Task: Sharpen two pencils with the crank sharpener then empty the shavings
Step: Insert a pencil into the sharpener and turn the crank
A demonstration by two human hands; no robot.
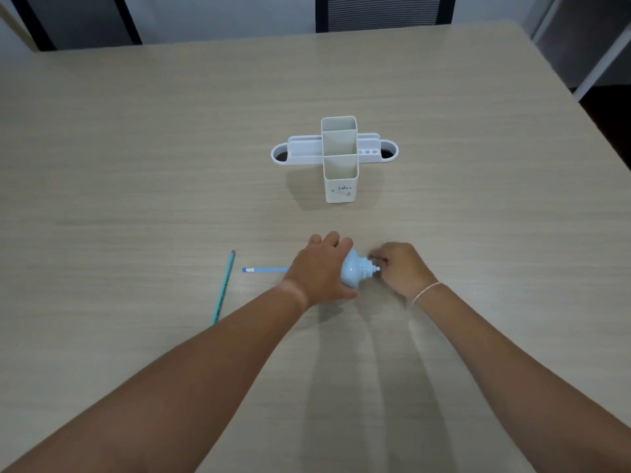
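A light blue crank sharpener (353,269) rests on the wooden table (136,165) near its middle front. My left hand (321,271) is wrapped over its left side and holds it down. My right hand (399,268) pinches the small crank at the sharpener's right end; the crank itself is mostly hidden by the fingers. A blue pencil (266,270) lies level and runs under my left hand toward the sharpener, its far end hidden. A teal pencil (223,287) lies loose on the table further left, angled nearly toward me.
A white desk organiser (339,158) with tall open compartments stands behind the sharpener, toward the table's far side. A dark chair back (382,11) is beyond the far edge. The table's right edge slants away at the upper right.
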